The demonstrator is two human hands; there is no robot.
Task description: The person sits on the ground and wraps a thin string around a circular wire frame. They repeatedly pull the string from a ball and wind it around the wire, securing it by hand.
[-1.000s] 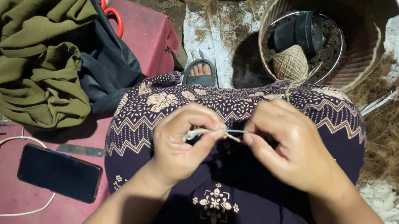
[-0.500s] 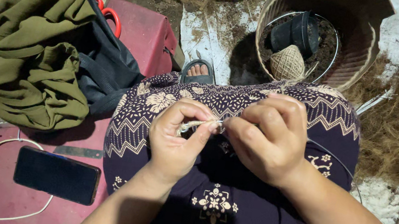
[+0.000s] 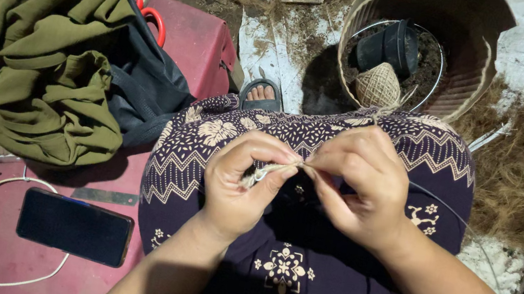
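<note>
Head view: left hand (image 3: 243,183) and right hand (image 3: 361,181), both pinched shut on a short pale twine (image 3: 270,170) over the lap. Only a short twisted length shows; twine ball (image 3: 378,85) in basket (image 3: 369,16) looks full, so most remains.
</note>
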